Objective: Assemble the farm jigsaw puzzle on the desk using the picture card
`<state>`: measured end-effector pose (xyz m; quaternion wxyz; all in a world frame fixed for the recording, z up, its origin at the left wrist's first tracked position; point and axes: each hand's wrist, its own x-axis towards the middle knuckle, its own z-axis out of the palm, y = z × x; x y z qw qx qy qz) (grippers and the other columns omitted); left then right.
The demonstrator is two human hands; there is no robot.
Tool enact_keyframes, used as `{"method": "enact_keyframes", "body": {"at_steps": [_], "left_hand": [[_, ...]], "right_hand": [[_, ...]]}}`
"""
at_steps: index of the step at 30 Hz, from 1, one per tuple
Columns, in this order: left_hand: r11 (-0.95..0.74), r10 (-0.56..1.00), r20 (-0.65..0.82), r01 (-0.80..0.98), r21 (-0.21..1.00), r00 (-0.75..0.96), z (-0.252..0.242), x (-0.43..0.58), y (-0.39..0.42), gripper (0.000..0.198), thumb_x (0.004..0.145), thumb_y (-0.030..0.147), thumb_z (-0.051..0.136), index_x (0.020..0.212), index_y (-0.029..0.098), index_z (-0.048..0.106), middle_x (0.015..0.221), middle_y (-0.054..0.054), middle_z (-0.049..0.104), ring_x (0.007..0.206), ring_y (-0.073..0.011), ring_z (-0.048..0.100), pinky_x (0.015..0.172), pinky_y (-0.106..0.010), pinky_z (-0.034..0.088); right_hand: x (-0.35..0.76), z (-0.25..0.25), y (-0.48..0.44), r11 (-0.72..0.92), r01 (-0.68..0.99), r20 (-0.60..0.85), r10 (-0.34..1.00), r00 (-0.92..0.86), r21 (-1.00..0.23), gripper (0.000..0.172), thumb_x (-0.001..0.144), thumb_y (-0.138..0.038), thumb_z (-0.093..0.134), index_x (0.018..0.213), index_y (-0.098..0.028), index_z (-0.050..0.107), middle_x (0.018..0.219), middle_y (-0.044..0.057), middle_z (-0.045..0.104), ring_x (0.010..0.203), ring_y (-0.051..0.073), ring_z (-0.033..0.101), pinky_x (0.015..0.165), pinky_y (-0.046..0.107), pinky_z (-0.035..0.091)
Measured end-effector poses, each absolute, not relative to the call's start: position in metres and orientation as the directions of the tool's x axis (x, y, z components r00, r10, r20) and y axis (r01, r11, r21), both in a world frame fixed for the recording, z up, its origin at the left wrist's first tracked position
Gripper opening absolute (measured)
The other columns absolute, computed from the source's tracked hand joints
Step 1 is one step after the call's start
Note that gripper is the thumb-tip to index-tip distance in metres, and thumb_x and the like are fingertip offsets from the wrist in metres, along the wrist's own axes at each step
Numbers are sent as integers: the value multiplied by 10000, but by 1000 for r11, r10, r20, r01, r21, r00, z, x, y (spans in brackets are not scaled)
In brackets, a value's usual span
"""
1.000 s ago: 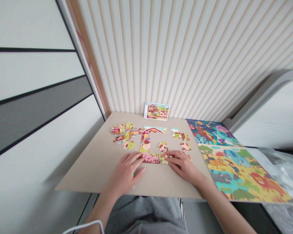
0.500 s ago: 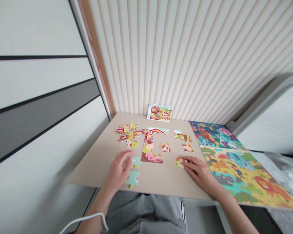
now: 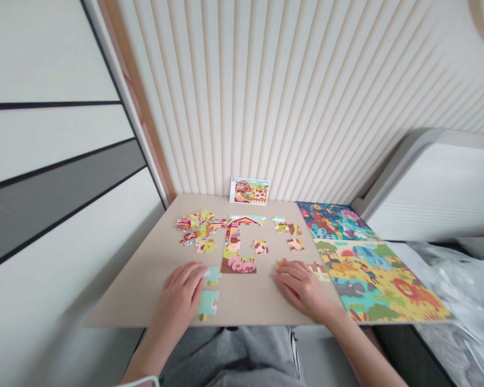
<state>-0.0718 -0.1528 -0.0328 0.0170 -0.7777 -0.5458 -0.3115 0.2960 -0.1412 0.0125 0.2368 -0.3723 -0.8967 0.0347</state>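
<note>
the left hand point(image 3: 181, 298) lies palm down on the beige board point(image 3: 145, 290), fingers loose and stretched out, grasping nothing; its fingertips point(image 3: 201, 270) just reach a pale blue puzzle piece point(image 3: 213, 275), and a second pale blue piece point(image 3: 207, 303) lies just beside the thumb, near the board's front edge. the right hand point(image 3: 302, 287) also rests flat and unclenched, its fingertips at a small brown and yellow piece point(image 3: 284, 263); whether they press on it i cannot tell. between the hands, a little further back, sits the joined part of the farm puzzle point(image 3: 236, 252) with its red barn on top and pink pig below. a heap of loose pieces point(image 3: 196, 228) lies to its left, a few single pieces point(image 3: 286, 228) to its right. a small picture card point(image 3: 249, 191) leans on the ribbed wall. a finished animal puzzle point(image 3: 367, 269) lies on the right.
</note>
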Motion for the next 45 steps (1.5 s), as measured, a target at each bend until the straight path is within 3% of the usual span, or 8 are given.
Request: {"method": "enact_keyframes", "body": {"at_steps": [7,13,16,19,25,28,32,45], "left_hand": [[-526,793,396,848,62,463,-31,-85,-187,460,948,409,573,1392,295,534,1445,-42,544,1318,-262,505,1137,-463,369],[-444,820,409,896,13,400,-50,-91,-189,492,950,431,553,1414,271,514,1470,-54,526,1311,-254,519,1121,-441,385],[-403,822,440,915,2,361,-52,-99,-187,479,952,436,541,1401,267,528,1436,-70,557,1292,-264,539,1113,-450,394],[-381,827,452,924,10,336,-48,-107,-183,461,957,427,531,1382,249,546,1403,-89,583,1269,-262,561,1109,-441,405],[-382,810,500,923,53,307,-28,-91,-166,364,975,360,523,1298,213,604,1369,-115,595,1286,-294,536,1126,-509,382],[-471,790,501,873,125,354,-16,-57,-157,334,986,289,492,1291,219,605,1333,-94,615,1284,-268,534,1134,-484,393],[-553,786,442,811,188,433,-11,-12,-145,408,990,291,482,1390,231,536,1397,-92,572,1319,-267,502,1145,-492,384],[-595,794,319,769,232,518,-4,-5,-160,456,1002,320,499,1454,266,474,1467,-61,515,1370,-254,437,1138,-471,388]], "right_hand": [[376,7,-69,349,887,401,891,-213,-304,304,987,-305,456,1075,-214,733,1092,100,729,1017,244,667,945,394,496],[362,8,-13,-4,983,108,994,24,-181,395,933,-523,534,1077,-210,726,1054,123,731,990,260,673,847,324,466],[338,2,-2,-65,989,148,985,85,-131,401,905,-551,557,1025,-201,711,1062,139,703,969,267,655,825,337,445],[334,-4,2,-88,982,171,978,117,-167,330,883,-476,590,1020,-196,699,1063,136,692,979,264,641,819,333,441],[349,3,-2,2,961,239,969,67,-276,434,872,-352,588,1273,-186,620,1167,137,692,1047,268,648,886,348,480],[331,13,-26,339,855,402,899,-172,-392,465,895,-288,553,1352,-207,578,1251,126,669,1152,266,620,985,398,480],[289,18,-75,671,637,358,741,-568,-379,498,909,-181,550,1398,-272,556,1357,84,623,1251,240,573,1080,434,441],[280,3,-112,757,612,228,653,-722,-228,494,903,-100,544,1345,-304,626,1436,61,568,1316,245,504,1095,451,403]]}}
